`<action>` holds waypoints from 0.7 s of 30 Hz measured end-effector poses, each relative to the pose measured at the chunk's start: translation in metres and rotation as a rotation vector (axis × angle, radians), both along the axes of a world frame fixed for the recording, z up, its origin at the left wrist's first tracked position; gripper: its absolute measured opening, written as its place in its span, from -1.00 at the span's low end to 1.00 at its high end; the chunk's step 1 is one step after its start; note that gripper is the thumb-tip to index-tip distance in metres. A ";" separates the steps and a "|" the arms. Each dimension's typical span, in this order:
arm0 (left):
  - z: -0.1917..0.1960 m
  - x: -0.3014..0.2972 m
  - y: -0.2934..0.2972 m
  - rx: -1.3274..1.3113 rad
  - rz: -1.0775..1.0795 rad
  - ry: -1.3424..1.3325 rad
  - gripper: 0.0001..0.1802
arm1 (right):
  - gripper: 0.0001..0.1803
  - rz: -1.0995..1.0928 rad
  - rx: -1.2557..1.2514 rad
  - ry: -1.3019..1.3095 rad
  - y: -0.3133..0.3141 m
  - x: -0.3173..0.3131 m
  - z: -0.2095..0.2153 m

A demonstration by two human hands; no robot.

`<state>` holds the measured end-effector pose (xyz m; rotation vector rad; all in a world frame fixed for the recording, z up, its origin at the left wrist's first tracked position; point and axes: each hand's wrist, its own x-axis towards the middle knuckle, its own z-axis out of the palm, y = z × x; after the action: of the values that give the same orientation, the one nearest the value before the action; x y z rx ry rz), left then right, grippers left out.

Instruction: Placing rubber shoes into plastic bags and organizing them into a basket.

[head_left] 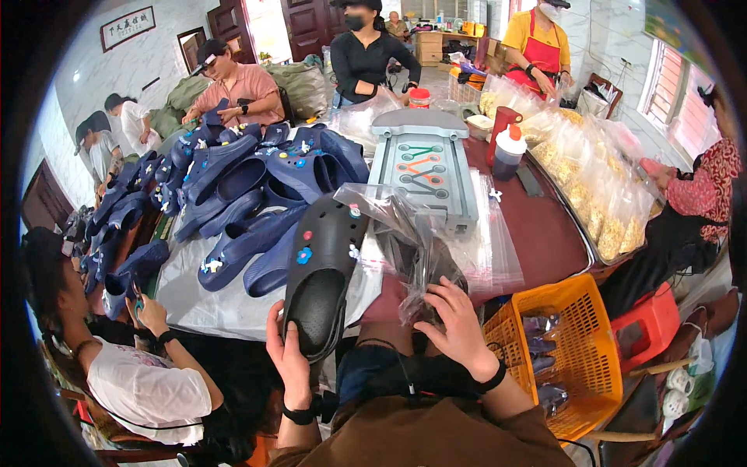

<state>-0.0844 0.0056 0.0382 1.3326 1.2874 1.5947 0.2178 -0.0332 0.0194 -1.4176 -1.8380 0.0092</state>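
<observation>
Your left hand (286, 359): closed around the heel end of a black clog (323, 268), thumb on the near side, fingers wrapped beneath; the shoe is held toe away from you and tilted up off the table edge, so its top face with the small coloured charms (304, 254) is turned toward you for inspection.

Your right hand (455, 321): fingers pinched on the mouth of a clear plastic bag (405, 241), which lies crumpled just right of the clog, touching it; the grip sits at the bag's near edge, seemingly to keep the opening within reach of the shoe.

Items about the hands:
- Grey moulded tray (424, 167) with orange and green tool shapes, beyond the bag, flat on the table.
- Stack of flat clear bags (498, 249), beside the tray on the dark red tabletop (545, 233).
- Heap of navy-blue clogs (233, 202), left of the black one, piled loose on a pale sheet, near enough to draw from.
- Orange plastic basket (580, 311), low at your right, holding bagged dark items; placed where a right hand drops easily.
- Red stool (654, 323), past the basket.
- Red-capped squeeze bottle (508, 152) and red cup, far side of the tray.
- Bags of yellowish goods (599, 202), along the right edge.

Other people sit around the table, their hands well apart from yours.
</observation>
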 end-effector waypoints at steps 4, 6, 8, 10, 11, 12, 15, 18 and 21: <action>0.001 0.004 -0.004 0.056 0.006 -0.269 -0.48 | -0.41 0.052 -0.010 0.057 0.005 0.000 -0.009; 0.007 0.012 -0.006 0.006 -0.025 -0.456 -0.48 | -0.38 0.075 -0.022 -0.043 0.006 -0.006 -0.006; 0.012 0.025 -0.005 -0.017 -0.017 -0.716 -0.41 | -0.37 0.076 -0.021 -0.069 0.006 -0.011 -0.007; 0.012 0.028 -0.003 -0.008 -0.094 -0.720 -0.41 | -0.39 0.099 -0.030 -0.073 0.007 -0.015 -0.005; 0.012 0.029 -0.003 0.002 -0.164 -0.725 -0.41 | -0.39 0.100 -0.029 -0.074 0.008 -0.017 -0.003; 0.017 0.038 -0.005 -0.028 -0.132 -0.706 -0.39 | -0.41 0.167 -0.036 0.031 0.009 -0.019 -0.002; 0.014 0.057 -0.011 -0.200 -0.234 -0.675 -0.38 | -0.42 0.306 -0.085 0.279 0.009 -0.020 0.001; -0.011 0.075 -0.007 -0.166 -0.359 -0.478 -0.36 | -0.40 0.477 -0.174 0.639 0.006 -0.019 0.003; -0.023 0.095 -0.001 -0.111 -0.434 -0.265 -0.47 | -0.29 0.579 -0.211 0.983 0.003 -0.018 -0.006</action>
<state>0.0107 0.0041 0.0156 1.1868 0.8441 1.3209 0.2000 -0.0303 0.0139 -0.7094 -1.3250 1.0249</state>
